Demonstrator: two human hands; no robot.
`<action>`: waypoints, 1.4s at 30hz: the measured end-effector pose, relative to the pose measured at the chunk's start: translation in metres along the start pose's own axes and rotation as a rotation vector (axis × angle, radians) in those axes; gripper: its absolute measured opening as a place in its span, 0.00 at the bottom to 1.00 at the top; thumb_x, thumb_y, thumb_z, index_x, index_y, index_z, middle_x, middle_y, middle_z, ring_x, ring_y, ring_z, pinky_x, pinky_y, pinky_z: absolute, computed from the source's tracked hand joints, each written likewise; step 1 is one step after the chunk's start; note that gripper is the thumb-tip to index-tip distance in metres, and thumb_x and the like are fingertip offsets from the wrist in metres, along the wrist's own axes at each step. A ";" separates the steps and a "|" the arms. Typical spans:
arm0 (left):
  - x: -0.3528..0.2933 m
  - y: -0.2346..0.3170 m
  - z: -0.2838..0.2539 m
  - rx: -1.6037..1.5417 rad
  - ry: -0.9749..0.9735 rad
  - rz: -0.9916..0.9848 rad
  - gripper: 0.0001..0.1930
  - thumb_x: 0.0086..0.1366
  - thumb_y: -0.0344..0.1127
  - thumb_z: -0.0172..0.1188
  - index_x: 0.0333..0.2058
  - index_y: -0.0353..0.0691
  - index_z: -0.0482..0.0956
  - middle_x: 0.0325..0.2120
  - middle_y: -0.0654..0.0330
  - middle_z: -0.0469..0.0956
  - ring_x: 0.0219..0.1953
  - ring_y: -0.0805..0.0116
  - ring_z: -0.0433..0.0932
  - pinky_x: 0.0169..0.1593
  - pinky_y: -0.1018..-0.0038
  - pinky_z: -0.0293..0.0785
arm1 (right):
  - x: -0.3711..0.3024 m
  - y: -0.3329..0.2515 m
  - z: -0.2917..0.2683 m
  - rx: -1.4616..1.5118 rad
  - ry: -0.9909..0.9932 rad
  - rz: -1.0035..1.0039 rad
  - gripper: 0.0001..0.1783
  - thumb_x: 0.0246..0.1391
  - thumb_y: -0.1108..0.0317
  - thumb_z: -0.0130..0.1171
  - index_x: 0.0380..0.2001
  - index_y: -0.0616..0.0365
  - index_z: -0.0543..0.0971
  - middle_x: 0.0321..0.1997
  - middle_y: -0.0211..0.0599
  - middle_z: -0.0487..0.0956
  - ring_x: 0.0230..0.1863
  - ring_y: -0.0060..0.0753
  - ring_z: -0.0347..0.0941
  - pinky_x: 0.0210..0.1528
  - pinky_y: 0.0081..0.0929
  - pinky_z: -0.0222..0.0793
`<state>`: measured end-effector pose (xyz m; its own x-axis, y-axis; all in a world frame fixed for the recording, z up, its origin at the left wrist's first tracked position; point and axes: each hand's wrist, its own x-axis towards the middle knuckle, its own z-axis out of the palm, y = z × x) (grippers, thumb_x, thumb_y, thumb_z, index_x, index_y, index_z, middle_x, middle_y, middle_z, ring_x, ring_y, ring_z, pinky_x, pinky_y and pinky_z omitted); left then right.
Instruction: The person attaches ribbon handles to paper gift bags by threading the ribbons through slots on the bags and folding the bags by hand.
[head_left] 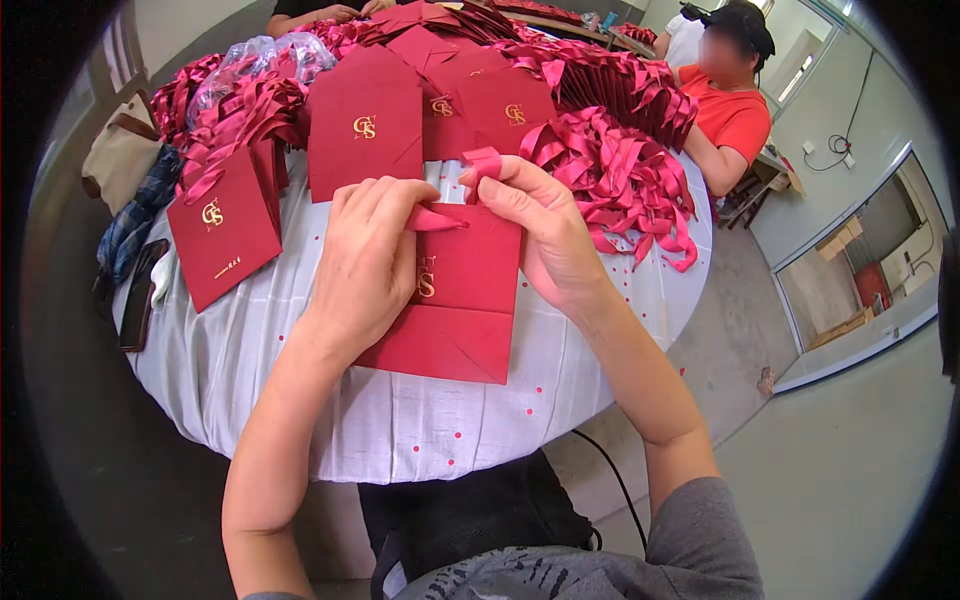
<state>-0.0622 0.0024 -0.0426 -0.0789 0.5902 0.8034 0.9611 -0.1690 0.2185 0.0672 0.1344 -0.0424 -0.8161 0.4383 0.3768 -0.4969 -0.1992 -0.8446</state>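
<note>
A flat, deep-red paper bag (465, 345) is seen near the centre of a round table (210, 370), which is covered in white cloth dotted with red. Its surface looks smooth and matte; its base is folded into a broad band at 6 o'clock, and its gold monogram is partly covered by the left hand (365, 255). That hand's fingers are curled over the bag's upper left; what its grip is closed on cannot be told, as the fingertips are hidden. From beneath it, a glossy pink ribbon strip (438, 221) tapers to a point near the bag's top edge. At 1 o'clock, a folded ribbon length (482, 163) is pinched in the right hand's (552, 235) grip. Taking the bag as clock centre, more red bags (365, 125) are stacked toward 11 and 12, and loose ribbons (625, 180) are heaped at 2.
</note>
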 end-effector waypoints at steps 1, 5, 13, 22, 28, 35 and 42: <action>0.000 0.001 -0.003 -0.045 -0.033 -0.033 0.15 0.52 0.17 0.46 0.39 0.34 0.73 0.32 0.52 0.74 0.39 0.55 0.72 0.47 0.66 0.64 | 0.000 0.000 -0.001 0.001 0.002 0.000 0.09 0.58 0.72 0.53 0.42 0.59 0.76 0.40 0.30 0.78 0.45 0.20 0.71 0.51 0.19 0.64; 0.002 0.002 -0.008 -0.128 -0.046 -0.054 0.13 0.51 0.22 0.50 0.38 0.34 0.73 0.29 0.55 0.70 0.35 0.59 0.69 0.45 0.68 0.59 | 0.003 -0.001 -0.002 0.183 -0.019 0.087 0.09 0.57 0.71 0.53 0.41 0.59 0.76 0.38 0.29 0.77 0.42 0.20 0.71 0.49 0.20 0.66; 0.001 0.006 -0.010 -0.176 -0.072 -0.068 0.16 0.48 0.26 0.52 0.39 0.34 0.73 0.30 0.54 0.70 0.36 0.60 0.68 0.45 0.68 0.59 | 0.005 -0.001 -0.004 0.402 0.010 0.162 0.08 0.52 0.68 0.49 0.34 0.59 0.68 0.30 0.29 0.66 0.38 0.28 0.61 0.46 0.25 0.59; -0.001 0.007 -0.010 -0.252 -0.086 -0.116 0.21 0.49 0.24 0.53 0.45 0.35 0.70 0.35 0.53 0.71 0.40 0.60 0.69 0.48 0.70 0.63 | 0.007 -0.003 -0.009 0.437 -0.108 0.116 0.08 0.50 0.65 0.47 0.22 0.56 0.66 0.27 0.32 0.68 0.36 0.30 0.64 0.45 0.26 0.60; -0.004 0.006 -0.007 -0.336 -0.046 -0.211 0.24 0.48 0.25 0.56 0.48 0.35 0.67 0.34 0.53 0.72 0.39 0.58 0.68 0.47 0.67 0.63 | 0.003 -0.009 -0.010 0.462 -0.049 0.102 0.10 0.50 0.64 0.49 0.20 0.55 0.65 0.27 0.32 0.68 0.38 0.30 0.64 0.48 0.28 0.59; 0.001 0.008 -0.015 -0.313 -0.048 -0.113 0.26 0.51 0.29 0.60 0.51 0.35 0.67 0.33 0.54 0.72 0.35 0.59 0.68 0.45 0.69 0.61 | 0.007 -0.023 -0.013 0.522 -0.131 -0.026 0.16 0.52 0.61 0.53 0.15 0.48 0.62 0.25 0.26 0.64 0.35 0.26 0.59 0.46 0.27 0.53; 0.007 0.014 -0.023 -0.178 0.071 -0.071 0.09 0.53 0.29 0.61 0.35 0.39 0.78 0.24 0.62 0.68 0.29 0.66 0.67 0.40 0.71 0.56 | 0.004 -0.024 -0.019 0.393 -0.055 0.029 0.24 0.50 0.66 0.50 0.52 0.62 0.68 0.51 0.41 0.72 0.52 0.32 0.66 0.56 0.28 0.60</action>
<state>-0.0550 -0.0137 -0.0207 -0.1694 0.5495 0.8181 0.8908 -0.2698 0.3657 0.0817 0.1575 -0.0275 -0.8408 0.3823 0.3831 -0.5395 -0.5355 -0.6497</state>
